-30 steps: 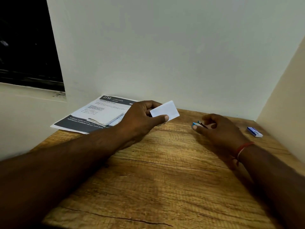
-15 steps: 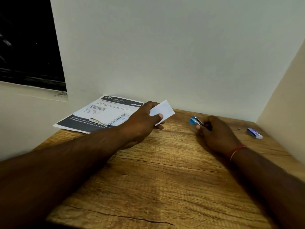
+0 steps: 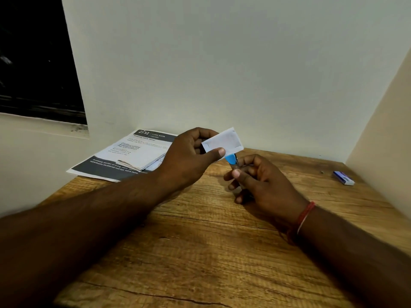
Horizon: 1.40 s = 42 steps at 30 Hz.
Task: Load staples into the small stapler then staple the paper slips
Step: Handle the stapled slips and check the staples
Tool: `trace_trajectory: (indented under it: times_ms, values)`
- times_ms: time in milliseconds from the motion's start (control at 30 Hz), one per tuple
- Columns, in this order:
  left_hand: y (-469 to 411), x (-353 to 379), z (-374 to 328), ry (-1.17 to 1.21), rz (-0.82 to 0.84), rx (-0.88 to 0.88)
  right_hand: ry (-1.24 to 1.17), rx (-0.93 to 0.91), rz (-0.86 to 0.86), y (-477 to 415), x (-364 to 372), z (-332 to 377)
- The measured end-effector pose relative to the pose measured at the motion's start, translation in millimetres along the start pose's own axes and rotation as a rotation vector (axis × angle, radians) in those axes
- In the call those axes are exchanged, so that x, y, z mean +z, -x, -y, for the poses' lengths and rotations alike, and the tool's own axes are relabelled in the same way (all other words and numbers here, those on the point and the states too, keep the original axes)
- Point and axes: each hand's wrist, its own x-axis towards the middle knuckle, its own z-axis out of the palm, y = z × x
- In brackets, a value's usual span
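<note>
Head view: I note the left hand (image 3: 189,156) pinching the paper slips (image 3: 222,141) above the wooden table (image 3: 200,252). The right hand (image 3: 262,185) grips the small stapler (image 3: 231,160), its blue nose meeting the slips' lower edge. A small blue box (image 3: 343,178) lies well apart, right.

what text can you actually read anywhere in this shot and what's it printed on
"27/32": on the dark header band of the printed sheet at the back left.
"LIVING ROOM": same header, just right of the number.
Body text and the lower dark band of that sheet: too blurred to read.
Print on the small blue and white box: too small to read.
The held paper slip and the blue stapler: no text visible.
</note>
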Motion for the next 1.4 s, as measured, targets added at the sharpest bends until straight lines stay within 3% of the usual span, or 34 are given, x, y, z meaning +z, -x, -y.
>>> trace_trajectory:
  times_ms: [700, 1400]
  values:
    - [7, 1, -12, -0.167, 0.011, 0.175, 0.115, -0.118, 0.012, 4, -4, 5]
    - [8, 2, -9, -0.077, 0.021, 0.110, 0.103, -0.129, -0.045, 0, -5, 3]
